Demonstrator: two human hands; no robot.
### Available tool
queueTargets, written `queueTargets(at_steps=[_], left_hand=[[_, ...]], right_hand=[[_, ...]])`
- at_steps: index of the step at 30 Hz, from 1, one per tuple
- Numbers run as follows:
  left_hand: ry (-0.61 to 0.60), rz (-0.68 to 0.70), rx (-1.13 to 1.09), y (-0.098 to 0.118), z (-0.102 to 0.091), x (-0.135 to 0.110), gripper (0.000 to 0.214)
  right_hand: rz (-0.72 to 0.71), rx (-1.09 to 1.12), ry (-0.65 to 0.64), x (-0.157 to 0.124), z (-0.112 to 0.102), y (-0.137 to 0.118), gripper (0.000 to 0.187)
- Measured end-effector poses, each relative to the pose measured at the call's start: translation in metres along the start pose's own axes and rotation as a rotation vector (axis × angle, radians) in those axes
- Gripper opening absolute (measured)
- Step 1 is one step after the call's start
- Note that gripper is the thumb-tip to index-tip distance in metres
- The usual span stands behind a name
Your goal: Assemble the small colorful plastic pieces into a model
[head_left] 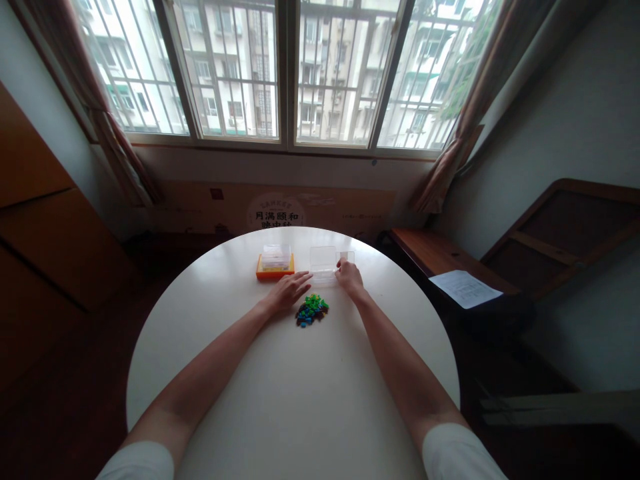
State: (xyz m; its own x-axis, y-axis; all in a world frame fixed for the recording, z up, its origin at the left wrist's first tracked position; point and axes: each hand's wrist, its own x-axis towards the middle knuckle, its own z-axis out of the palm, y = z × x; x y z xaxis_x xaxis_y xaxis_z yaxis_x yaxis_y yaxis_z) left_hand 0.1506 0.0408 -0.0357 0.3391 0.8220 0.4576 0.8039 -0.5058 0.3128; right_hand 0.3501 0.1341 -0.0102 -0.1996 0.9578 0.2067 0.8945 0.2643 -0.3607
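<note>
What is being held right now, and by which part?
The right hand seems to hold a small clear plastic piece by its lower edge, though the exact hold is unclear. The left hand shows no grip.

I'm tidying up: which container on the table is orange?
The tray just beyond the left hand, with clear containers rising from it. Those, and the open case by the right hand, are see-through.

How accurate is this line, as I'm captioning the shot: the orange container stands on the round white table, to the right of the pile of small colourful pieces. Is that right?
Not quite: the head view shows the orange container to the left of the pile of small colourful pieces. It does stand on the round white table.
</note>
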Motion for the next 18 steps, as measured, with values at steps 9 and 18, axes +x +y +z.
queueTargets(at_steps=[9, 18], left_hand=[[0.082, 0.046, -0.031, 0.003, -0.013, 0.005, 0.035], [0.473, -0.133, 0.075, -0.032, -0.085, 0.014, 0.037]], right_hand=[[0.199, -0.058, 0.034, 0.011, -0.014, 0.034, 0.022], [0.283, -0.095, 0.079, 0.009, -0.027, 0.043, 0.022]])
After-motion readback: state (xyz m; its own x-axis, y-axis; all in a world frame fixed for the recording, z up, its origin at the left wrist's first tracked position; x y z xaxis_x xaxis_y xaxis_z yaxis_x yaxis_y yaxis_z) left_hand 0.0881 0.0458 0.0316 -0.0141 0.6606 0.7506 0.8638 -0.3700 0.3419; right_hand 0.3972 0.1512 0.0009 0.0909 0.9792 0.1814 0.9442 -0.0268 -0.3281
